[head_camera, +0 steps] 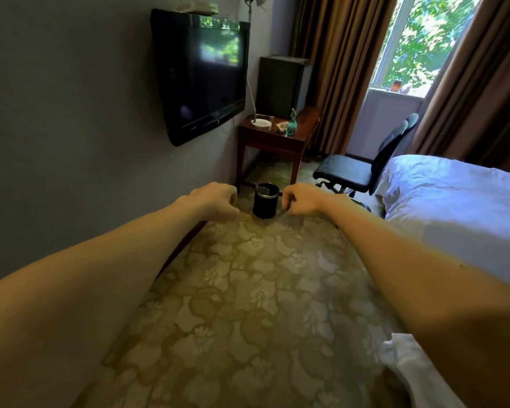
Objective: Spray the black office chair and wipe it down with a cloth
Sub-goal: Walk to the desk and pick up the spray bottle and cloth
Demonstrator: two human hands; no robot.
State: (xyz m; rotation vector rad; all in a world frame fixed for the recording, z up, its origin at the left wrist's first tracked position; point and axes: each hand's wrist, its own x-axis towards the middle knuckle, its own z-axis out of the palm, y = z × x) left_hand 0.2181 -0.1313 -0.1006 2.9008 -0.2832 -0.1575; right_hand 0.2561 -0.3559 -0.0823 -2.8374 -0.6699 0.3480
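Note:
The black office chair (pixel 354 169) stands at the far right, between the bed and a wooden side table, its seat facing left. A teal spray bottle (pixel 292 125) stands upright on that table, beside a crumpled cloth (pixel 281 127). Both my arms stretch forward over the carpet. My left hand (pixel 217 200) and my right hand (pixel 302 200) hang with loosely curled fingers and hold nothing. They are well short of the chair and the table.
A black waste bin (pixel 265 200) stands on the floral carpet between my hands. The wooden table (pixel 273 141) also bears a white dish and a black mini fridge (pixel 280 86). A television (pixel 200 75) hangs on the left wall. The white bed (pixel 460 207) fills the right.

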